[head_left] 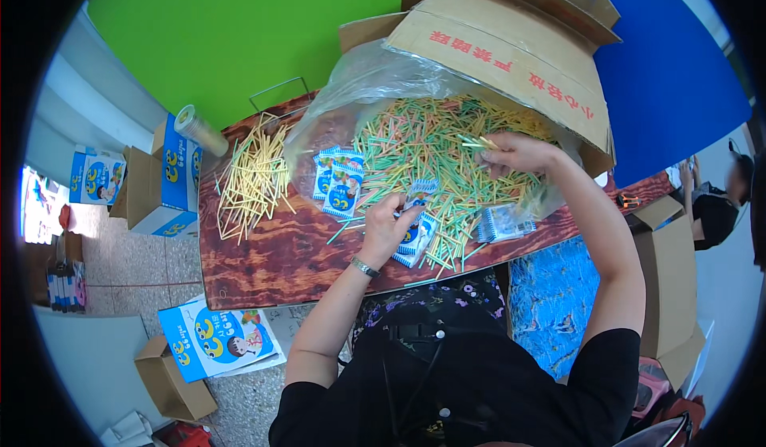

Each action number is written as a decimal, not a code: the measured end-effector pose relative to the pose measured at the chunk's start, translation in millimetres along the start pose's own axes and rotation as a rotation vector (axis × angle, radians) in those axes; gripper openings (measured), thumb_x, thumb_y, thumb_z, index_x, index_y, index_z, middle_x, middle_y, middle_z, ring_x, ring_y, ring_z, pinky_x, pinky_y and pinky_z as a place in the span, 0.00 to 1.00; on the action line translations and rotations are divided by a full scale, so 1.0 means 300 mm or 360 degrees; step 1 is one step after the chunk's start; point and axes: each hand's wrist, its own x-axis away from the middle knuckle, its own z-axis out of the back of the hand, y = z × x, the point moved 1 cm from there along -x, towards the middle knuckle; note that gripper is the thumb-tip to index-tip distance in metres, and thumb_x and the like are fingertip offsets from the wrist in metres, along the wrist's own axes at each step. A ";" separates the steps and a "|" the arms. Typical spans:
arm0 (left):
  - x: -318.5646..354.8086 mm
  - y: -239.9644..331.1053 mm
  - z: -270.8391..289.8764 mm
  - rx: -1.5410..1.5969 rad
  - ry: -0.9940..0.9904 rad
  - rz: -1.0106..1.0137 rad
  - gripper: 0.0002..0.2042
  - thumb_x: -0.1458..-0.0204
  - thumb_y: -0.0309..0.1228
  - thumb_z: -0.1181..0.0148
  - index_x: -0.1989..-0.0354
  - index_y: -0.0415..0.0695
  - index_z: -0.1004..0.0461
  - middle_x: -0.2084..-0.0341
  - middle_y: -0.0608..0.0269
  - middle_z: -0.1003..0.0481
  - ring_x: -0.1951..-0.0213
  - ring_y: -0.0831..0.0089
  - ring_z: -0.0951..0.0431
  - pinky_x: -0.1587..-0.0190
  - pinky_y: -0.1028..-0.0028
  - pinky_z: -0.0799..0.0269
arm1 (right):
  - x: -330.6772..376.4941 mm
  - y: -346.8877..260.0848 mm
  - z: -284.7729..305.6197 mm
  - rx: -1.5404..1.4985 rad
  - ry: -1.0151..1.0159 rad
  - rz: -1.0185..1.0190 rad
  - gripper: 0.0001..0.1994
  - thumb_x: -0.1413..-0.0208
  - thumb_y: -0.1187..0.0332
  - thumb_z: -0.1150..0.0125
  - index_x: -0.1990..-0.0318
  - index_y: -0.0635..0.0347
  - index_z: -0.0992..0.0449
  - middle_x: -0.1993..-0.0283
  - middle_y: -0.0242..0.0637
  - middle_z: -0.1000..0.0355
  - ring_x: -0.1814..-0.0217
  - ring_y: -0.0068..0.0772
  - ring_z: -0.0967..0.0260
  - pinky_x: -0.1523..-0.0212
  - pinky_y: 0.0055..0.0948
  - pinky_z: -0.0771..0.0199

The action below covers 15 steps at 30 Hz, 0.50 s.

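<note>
My left hand pinches a small blue-and-white packet at the front of the table. Just beneath it lie more packets of the same kind, partly covered by my fingers. To the right, my right hand is closed around a few thin pale-yellow and green candy-coloured sticks. It hovers over a wide heap of pink, green and yellow sticks spilling from a clear plastic bag. Several blue-and-white packets rest left of the heap, and a clear-fronted packet lies at its right front.
A large cardboard box lies on its side behind the heap. Plain yellow sticks form a pile at the table's left end, near a clear cylindrical tub. Printed cartons stand on the floor. Another person is at far right.
</note>
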 end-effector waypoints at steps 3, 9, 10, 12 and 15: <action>0.004 -0.006 0.007 -0.0015 0.0078 -0.0002 0.13 0.56 0.31 0.29 0.77 0.38 0.30 0.83 0.62 0.31 0.80 0.74 0.32 0.77 0.73 0.38 | -0.008 -0.078 -0.015 -0.0055 -0.0219 -0.0034 0.14 0.33 0.58 0.52 0.52 0.59 0.30 0.65 0.29 0.26 0.63 0.21 0.27 0.61 0.26 0.24; -0.015 0.005 0.019 -0.0199 0.0141 -0.0156 0.14 0.59 0.31 0.28 0.77 0.39 0.30 0.82 0.60 0.32 0.77 0.64 0.30 0.74 0.66 0.37 | 0.004 -0.206 -0.045 -0.0059 -0.0439 -0.0016 0.14 0.34 0.57 0.51 0.54 0.58 0.29 0.67 0.28 0.27 0.65 0.21 0.27 0.64 0.23 0.25; -0.019 0.003 0.014 -0.0236 0.0183 -0.0242 0.13 0.59 0.31 0.29 0.76 0.39 0.30 0.82 0.59 0.31 0.77 0.63 0.30 0.74 0.66 0.36 | 0.004 -0.231 -0.044 0.0090 -0.0498 -0.0035 0.13 0.34 0.58 0.51 0.53 0.57 0.29 0.67 0.29 0.26 0.65 0.21 0.27 0.65 0.23 0.25; -0.018 0.000 0.017 -0.0303 0.0214 -0.0332 0.13 0.59 0.30 0.29 0.75 0.39 0.29 0.81 0.59 0.30 0.76 0.62 0.29 0.73 0.66 0.35 | -0.007 -0.269 -0.056 0.0240 -0.0561 -0.0050 0.13 0.34 0.58 0.51 0.52 0.56 0.29 0.66 0.30 0.26 0.65 0.21 0.27 0.66 0.23 0.25; -0.015 0.006 0.018 -0.0343 0.0240 -0.0370 0.13 0.59 0.30 0.29 0.75 0.39 0.29 0.81 0.59 0.30 0.77 0.62 0.29 0.74 0.66 0.36 | -0.019 -0.309 -0.080 0.0413 -0.0706 -0.0081 0.12 0.33 0.60 0.53 0.52 0.56 0.29 0.65 0.31 0.26 0.64 0.20 0.27 0.66 0.23 0.26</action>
